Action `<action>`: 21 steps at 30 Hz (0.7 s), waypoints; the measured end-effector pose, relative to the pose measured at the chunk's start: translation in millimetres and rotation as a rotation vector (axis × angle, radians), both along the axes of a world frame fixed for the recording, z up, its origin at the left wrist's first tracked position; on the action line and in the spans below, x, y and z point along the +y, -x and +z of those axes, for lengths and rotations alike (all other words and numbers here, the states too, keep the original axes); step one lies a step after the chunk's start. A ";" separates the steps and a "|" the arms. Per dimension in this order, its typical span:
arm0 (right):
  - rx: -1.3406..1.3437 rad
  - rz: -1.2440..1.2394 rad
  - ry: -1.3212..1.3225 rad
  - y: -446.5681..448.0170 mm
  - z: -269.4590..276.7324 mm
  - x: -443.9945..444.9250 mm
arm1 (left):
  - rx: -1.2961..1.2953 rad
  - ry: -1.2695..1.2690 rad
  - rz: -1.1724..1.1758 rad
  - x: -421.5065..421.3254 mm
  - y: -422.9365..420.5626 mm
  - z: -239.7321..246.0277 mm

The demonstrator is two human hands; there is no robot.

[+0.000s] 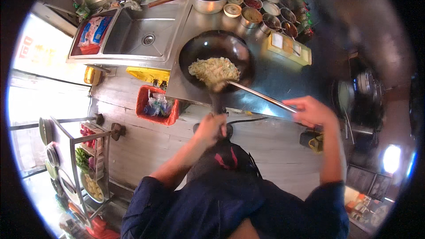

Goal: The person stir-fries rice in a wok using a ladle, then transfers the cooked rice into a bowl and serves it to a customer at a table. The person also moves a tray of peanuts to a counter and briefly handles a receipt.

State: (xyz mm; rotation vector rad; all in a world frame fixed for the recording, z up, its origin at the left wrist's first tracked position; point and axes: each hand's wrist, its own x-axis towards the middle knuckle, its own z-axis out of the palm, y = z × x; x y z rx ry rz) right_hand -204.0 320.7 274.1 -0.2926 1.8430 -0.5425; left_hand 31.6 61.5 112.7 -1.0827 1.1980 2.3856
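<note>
My left hand (211,127) grips the handle of a dark wok (217,44) over the steel counter. Fried rice (215,69) lies heaped in the wok's near half, with small orange and green bits in it. The long metal shaft of a wok ladle (262,95) is held in my right hand (312,111), its forefinger stretched along the shaft. The ladle's head touches the near edge of the rice and is partly blurred there.
Seasoning bowls (251,16) crowd the counter's back, beside a pot (208,4) with a strainer across it. A yellowish condiment box (289,48) stands at right. A steel sink (139,33) adjoins the counter at left, above a red waste bin (146,104). A vegetable rack (74,142) stands left.
</note>
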 end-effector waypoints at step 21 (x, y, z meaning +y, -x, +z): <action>0.478 -0.171 0.366 -107.9 -84.5 -1.8 | 0.162 0.055 -0.160 -12.0 -81.1 -64.4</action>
